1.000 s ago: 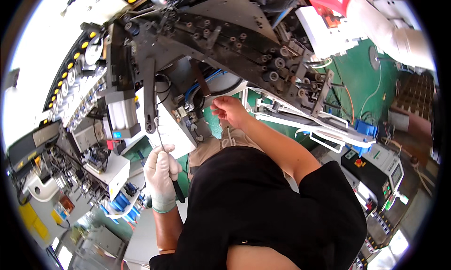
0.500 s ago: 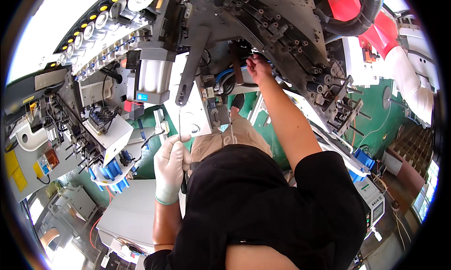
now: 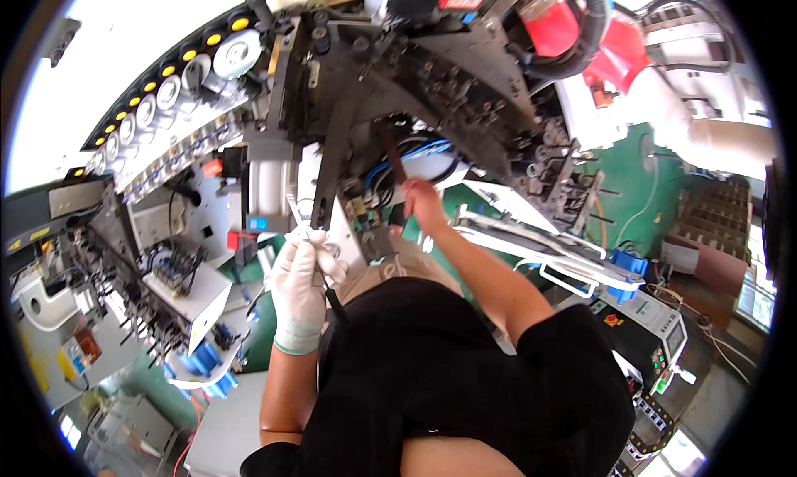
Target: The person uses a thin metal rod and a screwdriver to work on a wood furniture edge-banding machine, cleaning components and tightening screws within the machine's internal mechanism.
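My left hand (image 3: 300, 290), in a white glove, is closed round a thin metal shaft with a black handle (image 3: 334, 304), which looks like a screwdriver. A narrow light-coloured end (image 3: 294, 208) sticks up past the fingers, beside the dark flat arm (image 3: 332, 166) of the machine. My bare right hand (image 3: 423, 205) is closed at the lower end of a reddish-brown bar (image 3: 392, 155). The bar's upper end runs under the dark machine plate (image 3: 452, 83), where it is hidden. Blue and black hoses (image 3: 423, 151) lie right beside the bar.
A pneumatic cylinder (image 3: 270, 186) hangs left of centre. A row of silver rollers (image 3: 168, 91) curves along the upper left. White rails (image 3: 540, 249) run past my right forearm. A red cover (image 3: 618, 53) and a white sleeve (image 3: 730, 145) are at the upper right.
My right hand has drawn down from under the machine plate to the brown bar's lower end. The shaft in my left hand has tilted, and the view has shifted.
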